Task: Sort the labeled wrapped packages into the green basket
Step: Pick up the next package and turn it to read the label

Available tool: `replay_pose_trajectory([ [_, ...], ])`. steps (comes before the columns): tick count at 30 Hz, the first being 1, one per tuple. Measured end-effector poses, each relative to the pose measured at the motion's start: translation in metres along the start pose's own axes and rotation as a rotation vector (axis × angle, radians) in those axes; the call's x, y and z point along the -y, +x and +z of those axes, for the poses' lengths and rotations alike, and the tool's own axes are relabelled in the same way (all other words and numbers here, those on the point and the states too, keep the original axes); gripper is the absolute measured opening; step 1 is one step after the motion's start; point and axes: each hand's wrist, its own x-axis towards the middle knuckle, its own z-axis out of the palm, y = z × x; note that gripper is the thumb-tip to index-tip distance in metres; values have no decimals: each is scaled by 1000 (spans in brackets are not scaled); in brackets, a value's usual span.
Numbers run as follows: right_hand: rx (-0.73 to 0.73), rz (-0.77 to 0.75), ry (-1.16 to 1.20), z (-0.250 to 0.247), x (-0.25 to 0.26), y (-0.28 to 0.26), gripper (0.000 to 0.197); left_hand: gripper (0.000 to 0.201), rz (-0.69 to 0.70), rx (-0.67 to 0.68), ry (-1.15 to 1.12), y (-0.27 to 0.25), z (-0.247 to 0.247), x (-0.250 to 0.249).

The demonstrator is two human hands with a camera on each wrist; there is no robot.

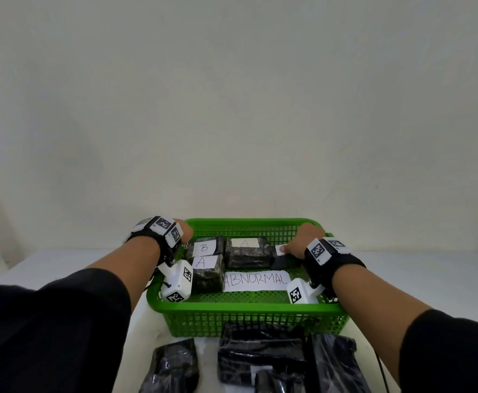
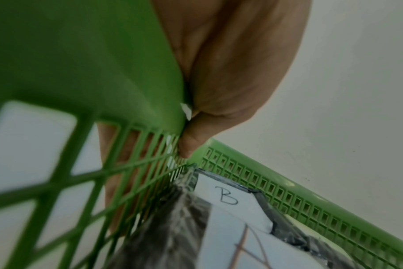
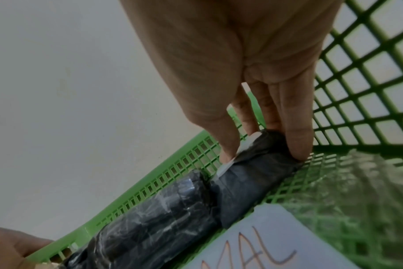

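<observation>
— Green plastic mesh basket: where does the black plastic-wrapped package sit in it?

— In its far right corner, under my right hand. My thumb lies on the package's white label, my other fingers curl down over its end by the basket's right wall.

— Its long axis?

— Along the basket's far wall, flat on the floor, its other end against a wrapped package labelled A.

— Your left hand?

— It grips the basket's far left rim, thumb inside, fingers outside the mesh, beside the package labelled B.
</observation>
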Motion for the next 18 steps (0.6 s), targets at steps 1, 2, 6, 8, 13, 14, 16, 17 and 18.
replay_pose_trajectory([
  [1, -15, -5, 2, -1, 0, -1, 47, 26, -12, 9, 39, 3, 0, 2],
  [2, -30, -8, 4, -1, 0, -1, 47, 24, -19, 10, 42, 5, 3, 4],
  [6, -56, -5, 5, -2, -1, -3, 48, 40, -59, 12, 9, 7, 11, 10],
  [8, -53, -1, 16, -1, -1, -2, 45, 41, -59, -26, -16, 30, 25, 21],
  [13, 56, 20, 49, -1, -1, 0, 46, 32, 25, -63, -63, 17, 22, 15],
  [14, 100, 16, 35, -1, 0, 1, 49, 37, 37, -85, -37, 17, 22, 15],
  [16, 143, 4, -12, -1, -1, 3, 54, 42, 11, -87, 27, 14, 21, 13],
  [17, 136, -3, -41, -1, -1, 3, 50, 42, -9, -76, 24, 21, 24, 16],
  [18, 115, -7, -62, -1, 0, 2, 46, 42, -24, -101, -37, 16, 23, 14],
])
